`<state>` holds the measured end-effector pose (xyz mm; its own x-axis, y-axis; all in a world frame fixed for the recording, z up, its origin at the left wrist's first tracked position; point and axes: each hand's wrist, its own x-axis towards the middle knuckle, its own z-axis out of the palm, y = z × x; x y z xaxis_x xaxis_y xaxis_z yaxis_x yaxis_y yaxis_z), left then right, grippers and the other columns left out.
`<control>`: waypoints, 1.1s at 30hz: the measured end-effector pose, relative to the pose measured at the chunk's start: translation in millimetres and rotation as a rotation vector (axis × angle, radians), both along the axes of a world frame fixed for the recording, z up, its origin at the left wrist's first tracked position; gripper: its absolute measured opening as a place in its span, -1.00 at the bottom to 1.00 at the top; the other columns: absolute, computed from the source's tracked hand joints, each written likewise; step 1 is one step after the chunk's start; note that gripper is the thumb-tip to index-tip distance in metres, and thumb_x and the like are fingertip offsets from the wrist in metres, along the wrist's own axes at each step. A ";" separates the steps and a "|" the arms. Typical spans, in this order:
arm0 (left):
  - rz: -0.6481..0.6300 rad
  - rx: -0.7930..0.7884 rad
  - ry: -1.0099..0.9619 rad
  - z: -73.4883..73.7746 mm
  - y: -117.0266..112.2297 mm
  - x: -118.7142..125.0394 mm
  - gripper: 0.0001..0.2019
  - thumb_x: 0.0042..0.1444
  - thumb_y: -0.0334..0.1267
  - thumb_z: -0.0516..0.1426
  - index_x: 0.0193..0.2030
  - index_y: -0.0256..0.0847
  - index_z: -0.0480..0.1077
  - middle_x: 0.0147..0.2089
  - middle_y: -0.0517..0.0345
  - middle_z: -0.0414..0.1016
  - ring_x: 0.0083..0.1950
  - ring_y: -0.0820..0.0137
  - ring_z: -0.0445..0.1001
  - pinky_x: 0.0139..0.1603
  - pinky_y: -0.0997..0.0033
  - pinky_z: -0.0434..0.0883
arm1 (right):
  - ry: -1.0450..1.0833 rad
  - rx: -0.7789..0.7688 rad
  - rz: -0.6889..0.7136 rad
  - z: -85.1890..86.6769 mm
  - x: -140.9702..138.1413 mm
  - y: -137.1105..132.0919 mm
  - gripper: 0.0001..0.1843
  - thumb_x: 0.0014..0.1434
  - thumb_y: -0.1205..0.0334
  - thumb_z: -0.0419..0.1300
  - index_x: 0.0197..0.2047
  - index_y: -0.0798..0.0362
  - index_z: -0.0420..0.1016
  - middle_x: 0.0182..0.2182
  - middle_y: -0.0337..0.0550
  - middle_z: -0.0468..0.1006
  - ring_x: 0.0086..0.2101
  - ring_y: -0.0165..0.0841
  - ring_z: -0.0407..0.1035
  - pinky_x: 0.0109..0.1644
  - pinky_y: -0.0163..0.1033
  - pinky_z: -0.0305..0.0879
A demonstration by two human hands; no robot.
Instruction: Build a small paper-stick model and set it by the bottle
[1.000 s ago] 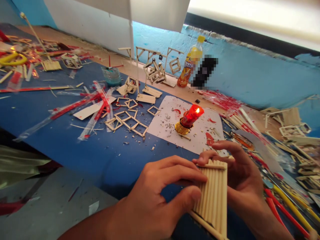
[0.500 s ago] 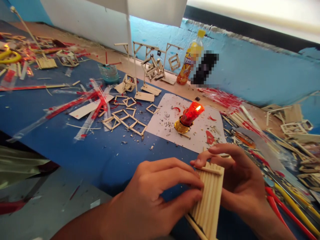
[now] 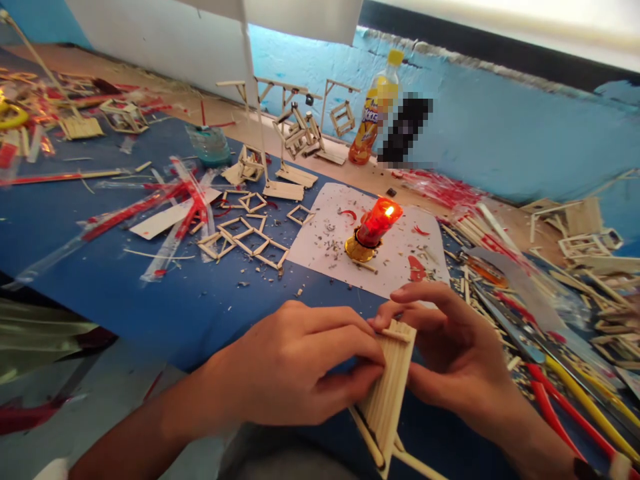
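Observation:
Both of my hands hold a small panel of wooden sticks (image 3: 387, 393) glued side by side, tilted on edge above the blue table's front. My left hand (image 3: 295, 367) pinches its left edge between thumb and fingers. My right hand (image 3: 450, 353) cups the panel from behind, with its fingertips on the top cross stick. A lit red candle (image 3: 375, 227) on a gold base stands just beyond, on a white paper sheet (image 3: 325, 247).
Flat stick frames (image 3: 250, 240) and red-and-clear wrappers (image 3: 170, 207) litter the blue table (image 3: 100, 267). Small stick structures (image 3: 295, 133) and an orange drink bottle (image 3: 373, 113) stand by the blue wall. Loose sticks and red and yellow tool handles (image 3: 570, 393) lie at the right.
The stick panel has turned from lying nearly flat to standing more on edge and has shifted left. Both hands moved left with it and kept their hold.

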<state>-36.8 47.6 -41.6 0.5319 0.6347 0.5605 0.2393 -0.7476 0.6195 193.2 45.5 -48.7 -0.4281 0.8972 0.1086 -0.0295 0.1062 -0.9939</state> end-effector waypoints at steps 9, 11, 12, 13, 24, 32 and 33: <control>-0.013 0.062 0.056 -1.4 3.6 -4.2 -0.88 0.15 -0.44 0.31 -0.17 -0.19 0.57 -0.15 0.25 0.72 -0.32 0.57 0.64 -0.34 0.57 0.40 | -0.023 -0.057 0.067 -1.8 2.4 -2.0 -0.42 0.18 0.32 0.46 0.18 -0.31 0.44 -0.16 -0.33 0.66 -0.15 -0.45 0.57 0.13 -0.34 0.43; -0.001 0.072 0.093 -0.6 3.9 -4.2 -0.86 0.13 -0.44 0.32 -0.19 -0.16 0.57 -0.16 0.28 0.72 -0.34 0.56 0.63 -0.40 0.50 0.35 | -0.023 -0.059 0.070 -2.3 2.7 -1.6 -0.43 0.19 0.31 0.46 0.18 -0.31 0.44 -0.18 -0.33 0.66 -0.15 -0.44 0.57 0.13 -0.33 0.43; 0.002 0.074 0.106 -0.1 4.2 -3.8 -0.86 0.11 -0.44 0.32 -0.20 -0.16 0.57 -0.17 0.29 0.72 -0.36 0.55 0.63 -0.41 0.48 0.33 | -0.023 -0.057 0.072 -2.5 2.7 -1.3 -0.43 0.19 0.30 0.46 0.18 -0.31 0.45 -0.18 -0.33 0.66 -0.15 -0.44 0.57 0.13 -0.33 0.43; 0.001 0.076 0.109 0.4 4.6 -3.2 -0.86 0.10 -0.45 0.31 -0.22 -0.16 0.56 -0.18 0.29 0.71 -0.37 0.55 0.62 -0.41 0.48 0.33 | -0.022 -0.053 0.074 -2.7 2.6 -1.0 -0.44 0.19 0.31 0.46 0.18 -0.30 0.45 -0.20 -0.33 0.66 -0.15 -0.42 0.57 0.13 -0.31 0.44; -0.022 0.125 0.017 -4.6 4.8 6.4 -0.91 0.08 -0.47 0.24 -0.28 -0.24 0.54 -0.24 0.18 0.71 -0.35 0.49 0.64 -0.45 0.50 0.38 | -0.048 -0.055 0.067 -1.4 3.3 -2.7 -0.41 0.16 0.37 0.46 0.17 -0.30 0.46 -0.27 -0.34 0.62 -0.17 -0.40 0.53 0.08 -0.32 0.44; -0.043 0.051 -0.045 -2.6 2.6 6.6 -0.92 0.07 -0.50 0.25 -0.30 -0.29 0.52 -0.25 0.09 0.70 -0.33 0.44 0.66 -0.37 0.57 0.47 | -0.003 -0.057 0.094 -0.2 2.2 -3.2 -0.43 0.18 0.39 0.43 0.17 -0.27 0.45 -0.26 -0.32 0.63 -0.11 -0.36 0.56 0.18 -0.25 0.41; -0.046 0.019 -0.055 -2.1 2.1 5.9 -0.92 0.07 -0.50 0.25 -0.30 -0.29 0.52 -0.25 0.09 0.70 -0.32 0.45 0.66 -0.35 0.59 0.48 | -0.004 -0.051 0.091 0.3 2.1 -3.2 -0.43 0.18 0.38 0.43 0.17 -0.28 0.45 -0.24 -0.31 0.64 -0.10 -0.37 0.56 0.18 -0.25 0.41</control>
